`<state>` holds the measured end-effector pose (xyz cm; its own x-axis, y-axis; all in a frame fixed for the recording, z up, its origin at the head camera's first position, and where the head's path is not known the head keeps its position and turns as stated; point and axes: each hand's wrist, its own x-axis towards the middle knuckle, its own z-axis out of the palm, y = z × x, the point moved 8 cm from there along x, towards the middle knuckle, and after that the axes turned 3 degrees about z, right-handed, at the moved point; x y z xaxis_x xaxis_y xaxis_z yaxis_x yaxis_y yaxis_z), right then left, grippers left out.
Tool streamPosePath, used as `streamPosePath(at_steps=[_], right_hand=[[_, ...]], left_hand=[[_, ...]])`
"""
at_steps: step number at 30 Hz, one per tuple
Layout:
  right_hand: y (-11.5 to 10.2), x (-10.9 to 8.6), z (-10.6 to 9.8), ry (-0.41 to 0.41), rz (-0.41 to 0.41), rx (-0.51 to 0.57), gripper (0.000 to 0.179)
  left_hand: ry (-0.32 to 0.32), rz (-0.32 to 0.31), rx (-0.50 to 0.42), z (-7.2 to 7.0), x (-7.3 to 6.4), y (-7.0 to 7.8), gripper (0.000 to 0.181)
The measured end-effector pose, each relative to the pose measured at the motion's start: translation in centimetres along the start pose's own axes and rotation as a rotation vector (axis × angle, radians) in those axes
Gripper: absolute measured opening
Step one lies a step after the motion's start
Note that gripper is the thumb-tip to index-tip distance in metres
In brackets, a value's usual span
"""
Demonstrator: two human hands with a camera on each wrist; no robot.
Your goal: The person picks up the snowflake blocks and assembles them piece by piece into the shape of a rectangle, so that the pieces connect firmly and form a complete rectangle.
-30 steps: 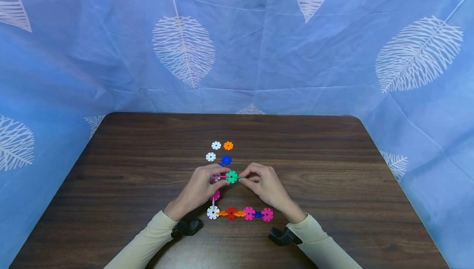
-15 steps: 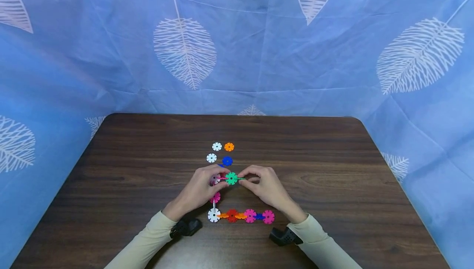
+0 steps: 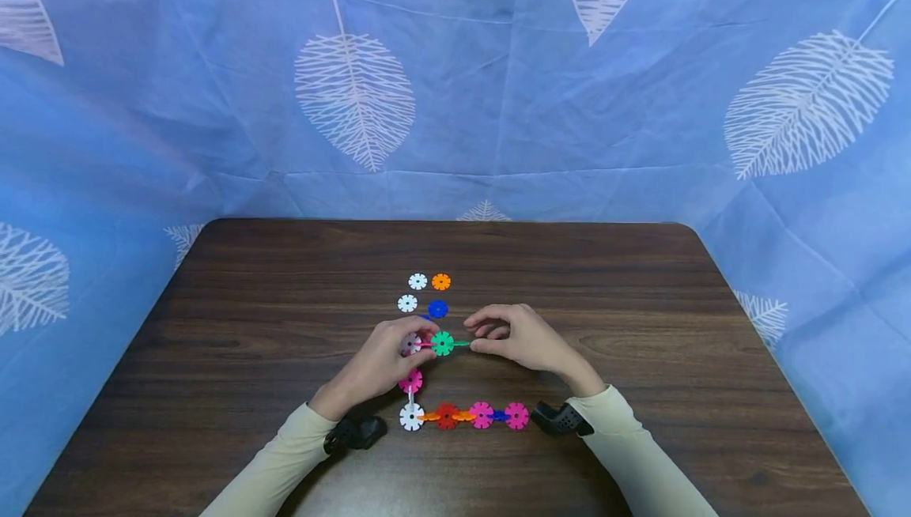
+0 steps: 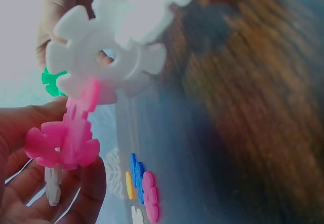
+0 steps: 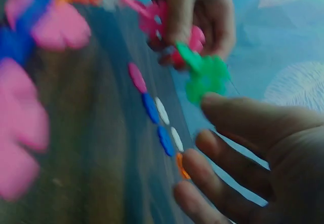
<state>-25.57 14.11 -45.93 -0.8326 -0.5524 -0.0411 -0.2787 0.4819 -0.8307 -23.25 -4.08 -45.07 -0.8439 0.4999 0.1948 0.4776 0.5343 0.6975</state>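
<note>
Left of the green disc [image 3: 442, 344], the left hand [image 3: 384, 355] has its grip clamped on the edge-on pink disc [image 3: 425, 344], just beside it. For pressing slots together, that side is best kept steady, the pinch close to the joint so the chain doesn't twist. Beyond the green disc and slightly left lie two loose white discs [image 3: 407, 303]; the blue disc [image 3: 437, 309] and orange disc [image 3: 441, 281] lie more directly beyond. On its near side, the white corner disc [image 3: 411, 416] begins a row running right through the red disc [image 3: 447, 416] to the end pink disc [image 3: 516, 416]; elbow room there looks tightest. Right of the green disc, the edge-on green disc [image 3: 462, 344] appears to meet it; a straight push along its plane should seat it best. The right hand [image 3: 523, 337] has its grip apart, thumb near that outer tip; contact I cannot tell. Further right, the worktop [image 3: 676, 327] offers ample room before its edge.
</note>
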Motion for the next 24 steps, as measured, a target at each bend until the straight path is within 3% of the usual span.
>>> streamPosePath(at_steps=[4,10,17,24], right_hand=[[0.3,1.0,-0.5,-0.032,0.004,-0.015,0.028],[0.6,3.0,-1.3,0.026,0.038,-0.051,0.024],[1.0,5.3,-0.9,0.021,0.022,-0.108,0.022],[1.3,7.1,0.1,0.003,0.017,-0.135,0.026]], left_hand=[[-0.004,0.001,-0.016,-0.1,-0.1,-0.1,0.030],[-0.019,0.057,-0.026,-0.1,-0.1,0.1,0.027],[-0.058,0.046,-0.041,-0.2,-0.2,0.3,0.028],[-0.087,0.080,-0.067,-0.1,-0.3,0.5,0.028]])
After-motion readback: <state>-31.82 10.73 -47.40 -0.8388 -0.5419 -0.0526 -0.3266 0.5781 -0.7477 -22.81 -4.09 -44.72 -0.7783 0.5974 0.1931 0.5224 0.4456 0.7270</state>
